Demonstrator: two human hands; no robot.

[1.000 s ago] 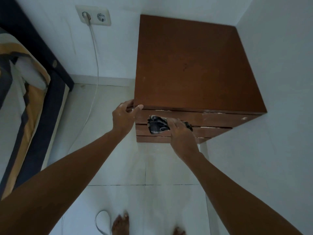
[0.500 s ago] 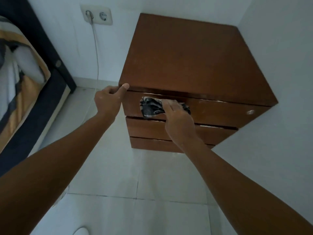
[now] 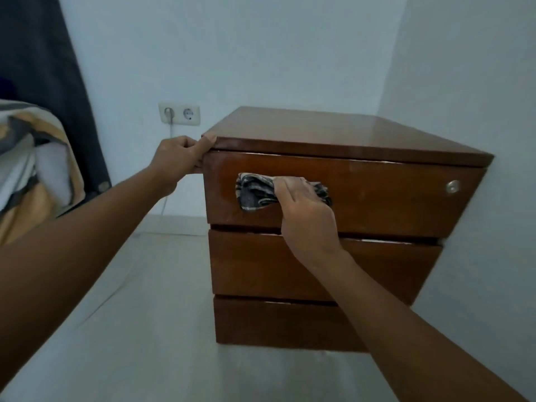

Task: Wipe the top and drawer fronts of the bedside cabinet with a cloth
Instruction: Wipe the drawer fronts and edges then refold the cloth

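Observation:
A brown wooden bedside cabinet (image 3: 333,132) with three drawer fronts stands in the room's corner. My right hand (image 3: 304,216) grips a dark patterned cloth (image 3: 255,191) and presses it against the top drawer front (image 3: 385,198), left of the middle. A small round metal lock (image 3: 452,187) sits at that drawer's right end. My left hand (image 3: 177,158) holds the cabinet's top left front corner, thumb on the top edge and fingers curled round the side. The two lower drawer fronts (image 3: 249,265) are bare, partly hidden by my right forearm.
A bed with striped bedding (image 3: 32,158) and a dark headboard (image 3: 46,59) stands at the left. A double wall socket (image 3: 179,114) with a white cable plugged in is behind the cabinet's left side. White walls close in behind and at the right. Pale tiled floor (image 3: 145,329) lies below.
The view has dropped from above the cabinet to level with its drawer fronts. My right hand stays with the cloth on the top drawer. My left hand keeps its hold on the corner.

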